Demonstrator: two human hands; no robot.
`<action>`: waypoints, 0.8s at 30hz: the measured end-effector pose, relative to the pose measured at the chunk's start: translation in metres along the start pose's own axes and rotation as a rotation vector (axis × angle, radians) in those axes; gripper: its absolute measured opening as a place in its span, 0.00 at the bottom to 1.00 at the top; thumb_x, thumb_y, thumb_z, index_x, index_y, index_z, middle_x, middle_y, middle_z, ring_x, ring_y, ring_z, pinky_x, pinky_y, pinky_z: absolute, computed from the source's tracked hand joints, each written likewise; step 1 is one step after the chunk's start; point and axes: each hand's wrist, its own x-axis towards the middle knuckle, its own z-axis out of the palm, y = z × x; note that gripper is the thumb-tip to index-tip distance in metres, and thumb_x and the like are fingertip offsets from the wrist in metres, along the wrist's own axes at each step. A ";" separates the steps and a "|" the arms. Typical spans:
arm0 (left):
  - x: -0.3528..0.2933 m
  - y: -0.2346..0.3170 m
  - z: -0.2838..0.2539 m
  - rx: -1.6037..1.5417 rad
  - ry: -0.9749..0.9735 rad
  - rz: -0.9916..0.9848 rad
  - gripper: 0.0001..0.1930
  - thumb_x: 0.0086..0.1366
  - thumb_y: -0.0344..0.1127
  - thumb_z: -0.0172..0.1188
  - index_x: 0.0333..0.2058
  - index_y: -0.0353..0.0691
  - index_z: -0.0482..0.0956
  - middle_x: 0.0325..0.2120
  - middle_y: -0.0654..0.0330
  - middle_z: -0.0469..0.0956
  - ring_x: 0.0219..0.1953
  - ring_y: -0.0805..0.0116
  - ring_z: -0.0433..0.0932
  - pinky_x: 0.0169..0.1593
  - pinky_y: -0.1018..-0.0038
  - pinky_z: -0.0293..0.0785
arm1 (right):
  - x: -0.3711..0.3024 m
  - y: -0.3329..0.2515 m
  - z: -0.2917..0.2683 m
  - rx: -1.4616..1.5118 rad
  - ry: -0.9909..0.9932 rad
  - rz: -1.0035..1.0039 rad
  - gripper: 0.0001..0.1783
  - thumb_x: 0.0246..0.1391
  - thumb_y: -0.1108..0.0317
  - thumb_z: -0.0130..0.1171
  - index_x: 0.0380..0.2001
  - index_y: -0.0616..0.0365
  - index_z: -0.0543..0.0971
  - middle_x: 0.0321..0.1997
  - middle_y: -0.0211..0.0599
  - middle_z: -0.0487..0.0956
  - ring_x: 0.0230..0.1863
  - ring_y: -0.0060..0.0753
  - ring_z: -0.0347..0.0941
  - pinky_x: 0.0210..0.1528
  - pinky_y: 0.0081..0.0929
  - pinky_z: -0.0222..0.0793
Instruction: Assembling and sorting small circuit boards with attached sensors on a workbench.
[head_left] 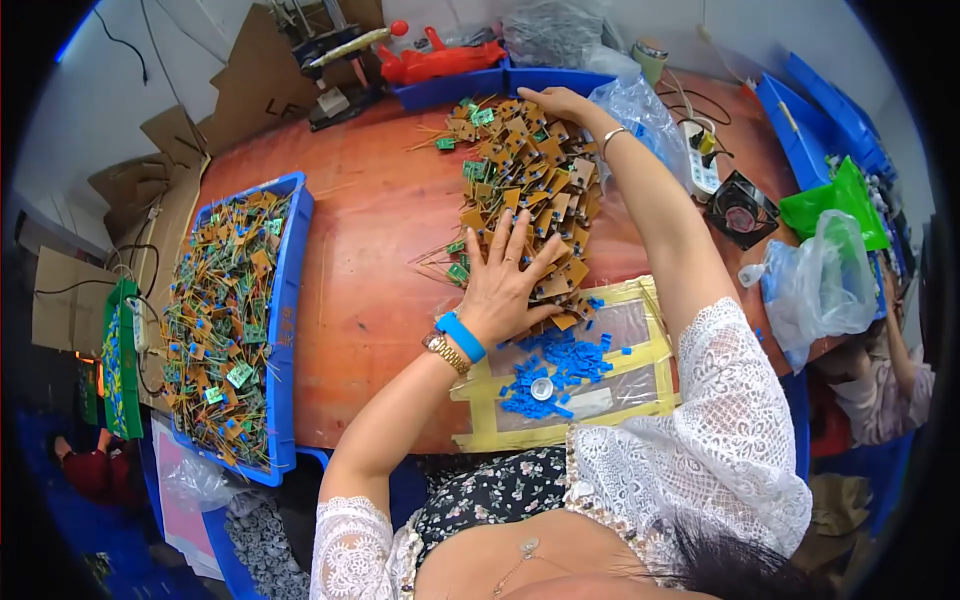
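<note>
A long heap of small brown and green circuit boards with thin wires lies on the reddish-brown table. My left hand rests flat on the near part of this heap, fingers spread. At the heap's far end is my right hand, its side against the boards and its fingers stretched out to the left; some of them are hidden. Just below my left hand, loose blue parts are scattered on a yellow-taped clear sheet. Among them sits a small round whitish piece.
To the left, a blue tray brims with wired boards. Blue bins, a red bag and a bench tool line the back. At right are a power strip, a black fan and plastic bags; another person's arm shows beyond.
</note>
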 end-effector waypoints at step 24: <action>-0.004 0.020 0.015 -0.033 0.036 -0.039 0.40 0.56 0.60 0.67 0.66 0.55 0.67 0.66 0.43 0.60 0.71 0.41 0.53 0.67 0.30 0.41 | -0.033 -0.116 0.145 -0.373 -0.774 -0.535 0.38 0.56 0.38 0.65 0.67 0.38 0.73 0.61 0.39 0.78 0.57 0.30 0.74 0.50 0.32 0.73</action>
